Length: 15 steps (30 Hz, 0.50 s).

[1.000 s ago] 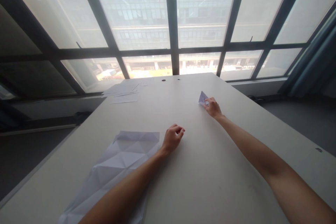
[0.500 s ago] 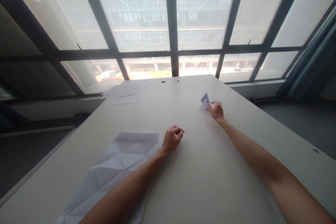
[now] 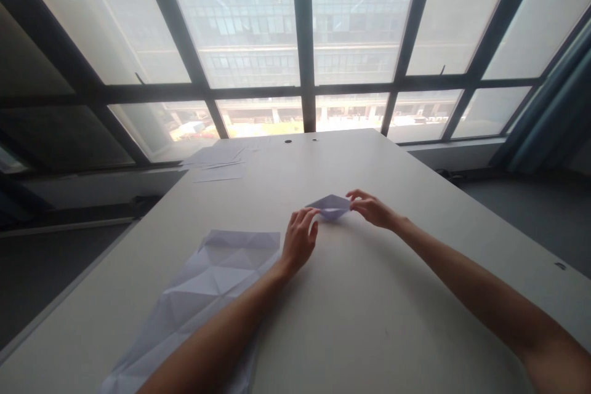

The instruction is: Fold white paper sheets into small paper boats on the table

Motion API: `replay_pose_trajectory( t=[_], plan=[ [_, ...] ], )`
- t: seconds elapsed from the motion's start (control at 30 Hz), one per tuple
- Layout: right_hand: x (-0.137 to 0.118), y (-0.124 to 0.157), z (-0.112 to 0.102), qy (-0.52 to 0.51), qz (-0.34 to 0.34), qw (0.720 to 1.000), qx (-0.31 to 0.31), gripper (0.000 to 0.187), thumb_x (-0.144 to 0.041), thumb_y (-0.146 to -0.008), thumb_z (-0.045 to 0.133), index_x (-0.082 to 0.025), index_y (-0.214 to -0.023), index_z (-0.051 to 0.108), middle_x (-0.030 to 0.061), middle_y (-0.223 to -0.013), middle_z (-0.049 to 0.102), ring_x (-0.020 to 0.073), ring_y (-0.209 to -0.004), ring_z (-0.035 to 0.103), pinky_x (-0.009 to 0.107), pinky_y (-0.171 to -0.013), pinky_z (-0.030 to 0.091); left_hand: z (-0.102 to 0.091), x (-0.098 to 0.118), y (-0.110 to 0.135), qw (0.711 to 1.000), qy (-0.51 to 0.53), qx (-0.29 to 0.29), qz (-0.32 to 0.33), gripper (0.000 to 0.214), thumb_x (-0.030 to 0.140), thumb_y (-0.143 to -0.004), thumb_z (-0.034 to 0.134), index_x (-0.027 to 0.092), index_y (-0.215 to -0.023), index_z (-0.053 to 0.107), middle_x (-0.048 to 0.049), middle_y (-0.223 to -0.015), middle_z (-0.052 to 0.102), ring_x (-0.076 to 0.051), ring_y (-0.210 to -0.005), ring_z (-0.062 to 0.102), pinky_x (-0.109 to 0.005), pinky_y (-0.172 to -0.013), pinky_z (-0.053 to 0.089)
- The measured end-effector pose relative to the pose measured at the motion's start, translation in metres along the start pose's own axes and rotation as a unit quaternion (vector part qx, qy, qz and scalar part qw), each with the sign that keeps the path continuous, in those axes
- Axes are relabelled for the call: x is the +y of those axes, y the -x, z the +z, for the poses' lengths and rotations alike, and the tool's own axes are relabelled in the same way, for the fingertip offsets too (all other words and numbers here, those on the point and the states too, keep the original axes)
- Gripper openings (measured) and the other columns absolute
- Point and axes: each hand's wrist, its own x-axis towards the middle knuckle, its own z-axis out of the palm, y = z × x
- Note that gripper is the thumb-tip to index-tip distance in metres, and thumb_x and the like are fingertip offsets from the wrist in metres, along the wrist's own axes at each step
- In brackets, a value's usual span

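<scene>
A small folded paper boat (image 3: 333,202) is at the middle of the white table, its long side towards me. My right hand (image 3: 369,208) pinches the boat's right end between thumb and fingers. At the left end, my left hand (image 3: 300,237) has its fingertips at or touching the boat's tip, its thumb apart from the fingers. Under and beside my left forearm lies a large sheet of creased white paper (image 3: 221,280), partly covered by the arm.
Several loose white sheets (image 3: 217,163) lie at the table's far left corner. Near the back edge is a dark round hole (image 3: 288,141). The white table (image 3: 415,320) reaches to tall framed windows, and a blue curtain (image 3: 538,123) hangs at the right.
My right hand has brought the paper boat left and nearer to me, turning it so its long side shows. My left hand has uncurled its fingers towards the boat's left end.
</scene>
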Motion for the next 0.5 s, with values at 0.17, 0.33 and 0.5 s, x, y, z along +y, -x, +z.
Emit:
replay_pose_trajectory(
  t=[0.17,0.33,0.5],
  plan=[
    [-0.032,0.009,-0.007,-0.056,-0.023,0.998,-0.029,0.024,-0.023,-0.098,0.047,-0.020,-0.091,0.069,0.0108,-0.120,0.060,0.0174,-0.099,0.064,0.032,-0.085,0.053,-0.014,0.008,-0.004,0.989,-0.116,-0.059,0.070,0.023,0.032,-0.089,0.063,0.028,-0.111,0.067,-0.0056,-0.128,0.059,-0.030,-0.119,0.046,-0.047,-0.097,0.037],
    [-0.046,0.015,-0.005,-0.087,-0.026,0.995,-0.030,0.021,-0.025,-0.097,0.050,-0.020,-0.092,0.070,0.0101,-0.112,0.066,0.0180,-0.097,0.065,0.032,-0.086,0.053,-0.015,0.011,-0.003,0.978,-0.149,-0.111,0.092,0.019,0.037,-0.085,0.068,0.027,-0.100,0.072,-0.0062,-0.129,0.058,-0.032,-0.122,0.044,-0.049,-0.100,0.034],
    [-0.049,0.025,-0.001,-0.101,-0.017,0.994,-0.038,0.023,-0.026,-0.097,0.050,-0.020,-0.092,0.071,0.0101,-0.109,0.067,0.0180,-0.093,0.066,0.030,-0.082,0.053,-0.012,0.003,-0.003,0.975,-0.130,-0.173,0.041,0.026,0.041,-0.084,0.067,0.031,-0.109,0.070,-0.0054,-0.112,0.064,-0.026,-0.102,0.055,-0.039,-0.088,0.043]
  ],
)
